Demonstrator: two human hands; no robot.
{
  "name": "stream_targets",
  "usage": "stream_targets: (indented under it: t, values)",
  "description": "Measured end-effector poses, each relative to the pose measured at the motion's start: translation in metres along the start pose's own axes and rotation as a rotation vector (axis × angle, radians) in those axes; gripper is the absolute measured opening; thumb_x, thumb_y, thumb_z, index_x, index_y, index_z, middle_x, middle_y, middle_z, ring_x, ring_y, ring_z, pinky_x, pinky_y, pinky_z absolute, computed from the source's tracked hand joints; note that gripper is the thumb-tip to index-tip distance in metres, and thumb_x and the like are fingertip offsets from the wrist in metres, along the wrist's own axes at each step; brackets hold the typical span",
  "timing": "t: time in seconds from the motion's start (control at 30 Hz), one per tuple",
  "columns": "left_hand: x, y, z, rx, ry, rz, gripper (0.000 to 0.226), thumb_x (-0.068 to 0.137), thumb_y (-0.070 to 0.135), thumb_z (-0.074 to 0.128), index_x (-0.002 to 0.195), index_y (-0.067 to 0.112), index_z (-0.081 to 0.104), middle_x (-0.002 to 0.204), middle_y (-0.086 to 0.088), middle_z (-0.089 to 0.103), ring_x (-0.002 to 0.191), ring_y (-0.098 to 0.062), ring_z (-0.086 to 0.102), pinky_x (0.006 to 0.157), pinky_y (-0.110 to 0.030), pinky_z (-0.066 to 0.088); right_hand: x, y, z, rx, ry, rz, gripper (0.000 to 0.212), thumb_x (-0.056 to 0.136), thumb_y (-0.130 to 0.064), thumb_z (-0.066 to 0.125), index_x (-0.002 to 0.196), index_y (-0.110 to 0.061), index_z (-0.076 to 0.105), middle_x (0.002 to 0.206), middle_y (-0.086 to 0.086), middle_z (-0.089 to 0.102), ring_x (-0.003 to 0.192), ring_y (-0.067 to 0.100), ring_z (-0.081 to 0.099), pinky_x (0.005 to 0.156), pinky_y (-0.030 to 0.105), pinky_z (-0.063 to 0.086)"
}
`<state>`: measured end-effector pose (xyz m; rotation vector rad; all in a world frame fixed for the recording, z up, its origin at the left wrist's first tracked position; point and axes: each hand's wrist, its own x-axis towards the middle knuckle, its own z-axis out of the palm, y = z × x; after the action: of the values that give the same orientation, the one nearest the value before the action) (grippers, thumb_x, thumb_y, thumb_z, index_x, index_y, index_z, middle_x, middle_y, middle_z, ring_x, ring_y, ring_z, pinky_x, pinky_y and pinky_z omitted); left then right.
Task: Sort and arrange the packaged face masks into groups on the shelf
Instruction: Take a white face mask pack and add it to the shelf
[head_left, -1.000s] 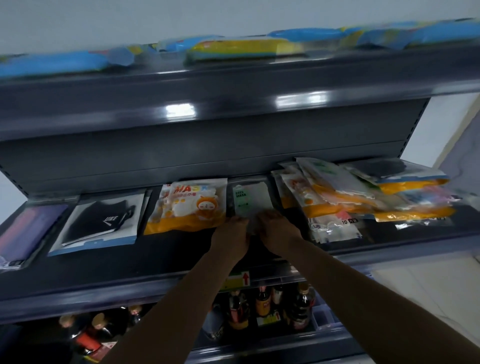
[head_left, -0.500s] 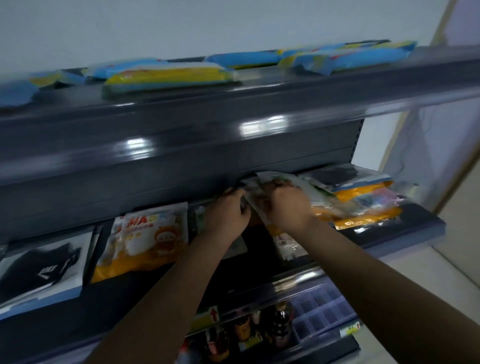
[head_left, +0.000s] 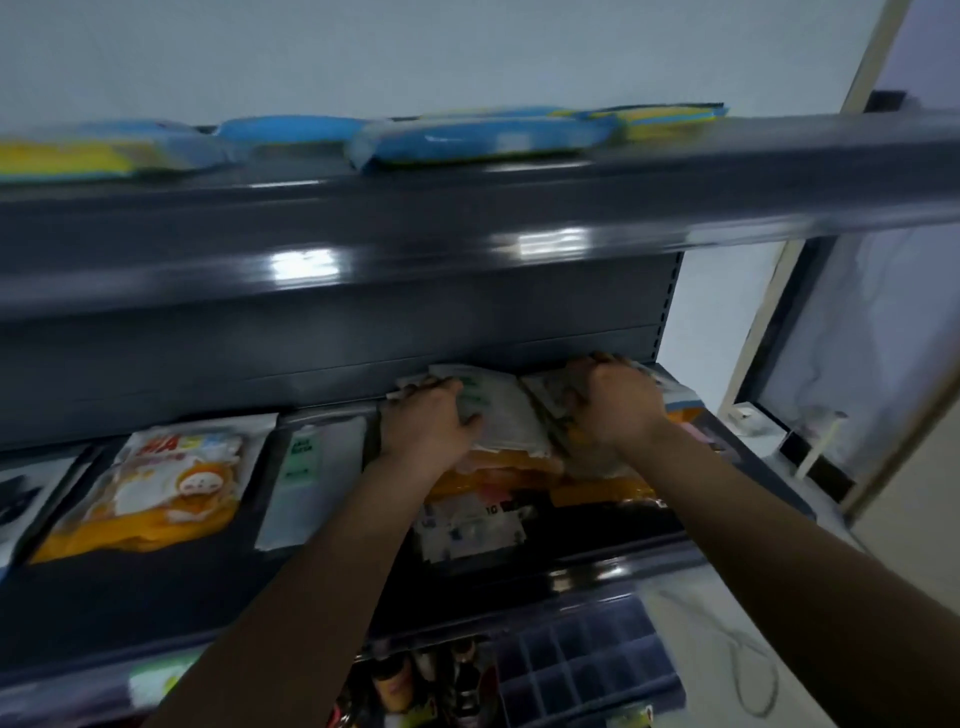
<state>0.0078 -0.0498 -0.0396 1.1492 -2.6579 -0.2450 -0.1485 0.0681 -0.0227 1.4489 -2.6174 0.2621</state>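
Note:
A loose pile of mask packs lies at the right end of the dark middle shelf. My left hand grips the pile's left side, fingers curled over a white pack with green print. My right hand clutches the packs on the pile's right side. Orange packs and a clear pack stick out below both hands. To the left lie a single white-and-green pack, an orange cartoon pack and a black-and-white pack at the frame edge.
The upper shelf carries blue and yellow packs and overhangs the hands. Bottles and a blue divider tray sit on the lower shelf. A wall and a door frame stand to the right.
Both hands left the white-and-green pack and moved right onto the pile, then spread apart across it. The view swung to the right.

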Motion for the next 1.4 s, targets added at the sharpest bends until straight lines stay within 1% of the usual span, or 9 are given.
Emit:
stream_targets:
  t: [0.3, 0.47, 0.7, 0.8, 0.93, 1.07, 1.13, 1.27, 1.4]
  values:
    - [0.004, 0.042, 0.016, 0.304, -0.092, -0.216, 0.077, 0.087, 0.069, 0.034, 0.139, 0.013, 0.040, 0.141, -0.011, 0.043, 0.131, -0.032, 0.038, 0.105, -0.044, 0.031, 0.013, 0.082, 0.009, -0.006, -0.108, -0.009, 0.048, 0.096, -0.048, 0.033, 0.134, -0.023, 0.047, 0.132, 0.007, 0.052, 0.123, 0.029, 0.047, 0.098, 0.039, 0.038]
    - [0.001, 0.051, 0.021, 0.214, -0.104, -0.352, 0.084, 0.086, 0.070, 0.037, 0.144, 0.011, 0.028, 0.146, -0.018, 0.037, 0.135, -0.037, 0.030, 0.106, -0.043, 0.031, 0.019, 0.105, 0.016, 0.102, -0.176, 0.049, 0.052, 0.091, -0.056, 0.038, 0.126, -0.020, 0.053, 0.131, 0.007, 0.054, 0.120, 0.030, 0.051, 0.093, 0.038, 0.041]
    - [-0.003, 0.047, 0.017, -0.003, 0.010, -0.463, 0.068, 0.084, 0.055, 0.057, 0.131, 0.009, 0.041, 0.132, -0.018, 0.051, 0.123, -0.035, 0.047, 0.098, -0.040, 0.041, 0.031, 0.122, 0.025, 0.342, -0.238, 0.070, 0.078, 0.068, -0.071, 0.061, 0.118, -0.012, 0.056, 0.118, 0.011, 0.061, 0.109, 0.031, 0.058, 0.086, 0.035, 0.049]
    - [-0.004, 0.044, 0.013, -0.156, 0.094, -0.476, 0.062, 0.082, 0.034, 0.068, 0.130, 0.005, 0.042, 0.125, -0.020, 0.057, 0.114, -0.036, 0.055, 0.089, -0.039, 0.046, 0.030, 0.123, 0.026, 0.453, -0.137, 0.041, 0.072, 0.065, -0.059, 0.074, 0.115, -0.010, 0.058, 0.112, 0.011, 0.063, 0.107, 0.031, 0.057, 0.085, 0.034, 0.047]
    - [-0.009, 0.041, 0.011, -0.261, 0.186, -0.500, 0.055, 0.082, 0.023, 0.069, 0.126, -0.004, 0.048, 0.116, -0.025, 0.062, 0.109, -0.038, 0.059, 0.081, -0.037, 0.045, 0.026, 0.122, 0.023, 0.624, 0.027, -0.034, 0.068, 0.064, -0.033, 0.084, 0.120, -0.010, 0.055, 0.123, 0.012, 0.054, 0.116, 0.031, 0.050, 0.096, 0.033, 0.042]
    - [-0.020, 0.035, 0.012, -0.374, 0.272, -0.505, 0.040, 0.085, 0.016, 0.065, 0.120, -0.002, 0.055, 0.114, -0.023, 0.064, 0.106, -0.035, 0.060, 0.080, -0.032, 0.042, 0.020, 0.118, 0.018, 0.887, 0.074, 0.030, 0.061, 0.068, -0.007, 0.080, 0.122, -0.011, 0.051, 0.111, 0.002, 0.060, 0.107, 0.019, 0.055, 0.082, 0.016, 0.037]
    - [-0.028, 0.033, 0.013, -0.428, 0.342, -0.490, 0.034, 0.087, 0.013, 0.064, 0.116, -0.002, 0.055, 0.112, -0.022, 0.065, 0.104, -0.035, 0.061, 0.078, -0.032, 0.042, 0.021, 0.115, 0.018, 1.063, 0.063, 0.071, 0.067, 0.064, 0.000, 0.081, 0.122, -0.014, 0.049, 0.105, -0.004, 0.060, 0.103, 0.017, 0.057, 0.085, 0.022, 0.043]
    - [-0.045, 0.024, 0.016, -0.610, 0.484, -0.442, 0.026, 0.086, 0.015, 0.067, 0.107, 0.007, 0.053, 0.103, -0.014, 0.065, 0.095, -0.030, 0.062, 0.079, -0.037, 0.049, 0.024, 0.112, 0.024, 1.291, -0.035, 0.208, 0.058, 0.060, 0.004, 0.082, 0.112, -0.004, 0.057, 0.103, 0.008, 0.067, 0.100, 0.027, 0.064, 0.088, 0.040, 0.053]
    - [-0.064, 0.020, 0.012, -0.905, 0.551, -0.449, 0.026, 0.086, 0.016, 0.067, 0.103, 0.016, 0.049, 0.098, -0.009, 0.064, 0.084, -0.025, 0.064, 0.074, -0.044, 0.057, 0.015, 0.106, 0.026, 1.470, -0.101, 0.184, 0.045, 0.068, 0.005, 0.077, 0.110, -0.004, 0.061, 0.105, 0.009, 0.068, 0.100, 0.025, 0.064, 0.091, 0.039, 0.051]
